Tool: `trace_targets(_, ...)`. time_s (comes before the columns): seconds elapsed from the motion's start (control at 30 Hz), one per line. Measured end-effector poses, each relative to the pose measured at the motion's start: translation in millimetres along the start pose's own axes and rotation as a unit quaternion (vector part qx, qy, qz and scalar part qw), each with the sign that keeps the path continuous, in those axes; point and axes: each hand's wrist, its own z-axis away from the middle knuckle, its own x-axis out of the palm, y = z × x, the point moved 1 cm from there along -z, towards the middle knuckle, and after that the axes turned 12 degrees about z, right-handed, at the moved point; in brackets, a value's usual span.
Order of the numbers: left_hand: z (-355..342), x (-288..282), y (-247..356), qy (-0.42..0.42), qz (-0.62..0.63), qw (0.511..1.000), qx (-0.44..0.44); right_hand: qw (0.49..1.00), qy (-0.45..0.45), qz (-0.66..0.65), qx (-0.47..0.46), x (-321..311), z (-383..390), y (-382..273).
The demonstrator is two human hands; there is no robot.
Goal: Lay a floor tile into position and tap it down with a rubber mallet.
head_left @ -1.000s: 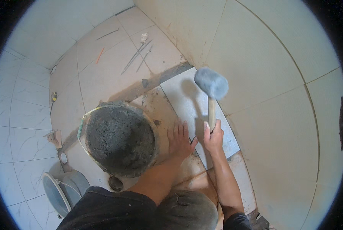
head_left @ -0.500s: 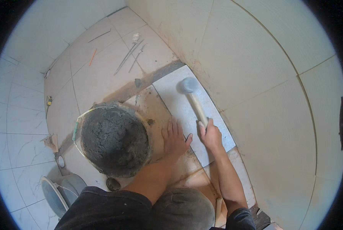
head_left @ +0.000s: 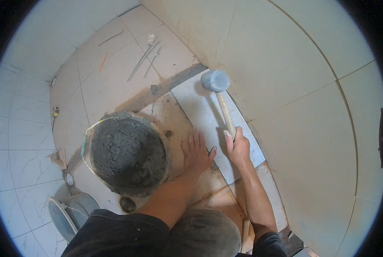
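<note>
My right hand (head_left: 238, 147) grips the wooden handle of a rubber mallet (head_left: 216, 81) with a grey head. The mallet's head is raised above the far end of a pale grey tile (head_left: 198, 103), which lies along the right wall. My left hand (head_left: 196, 150) rests flat with fingers spread on the beige floor tile (head_left: 168, 112), its thumb at the grey tile's left edge. Left of that hand stands a bucket (head_left: 129, 156) heaped with dark grey mortar, its wire handle hanging over the left side.
A grey bucket (head_left: 73, 212) lies tipped at the lower left. A tape measure (head_left: 55, 112) sits by the left wall. Thin metal rods (head_left: 143, 61) and an orange stick (head_left: 103, 61) lie on the far floor. A mortar-filled gap (head_left: 170, 85) crosses the floor beyond the bucket.
The mallet's head has risen away from the grey tile and moved slightly right and toward the far end. My left hand stays in place on the floor.
</note>
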Motion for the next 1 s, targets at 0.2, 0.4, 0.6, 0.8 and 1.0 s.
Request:
trace_targets(0.2,0.5,-2.4,4.4,0.003,-0.007,1.0,0.011,0.996,0.053,-0.074,0.02,5.3,5.0,7.5)
trace_targets(0.4,-1.7,-2.4,3.0,-0.013,0.002,1.0,-0.007,0.994,0.078,-0.067,-0.031,-0.6,10.1,-0.1)
trace_targets(0.6,-0.4,3.9,5.6,0.013,0.012,1.0,0.008,0.995,-0.052,0.068,0.049,14.2,12.9,14.1)
trace_targets(0.8,7.4,1.2,3.1,-0.008,-0.002,1.0,0.002,0.994,0.058,-0.092,-0.007,2.1,26.0,0.1)
trace_targets(1.0,-0.3,5.4,-0.1,0.021,-0.001,1.0,0.014,0.999,-0.025,0.023,0.03,-3.0,25.1,17.6)
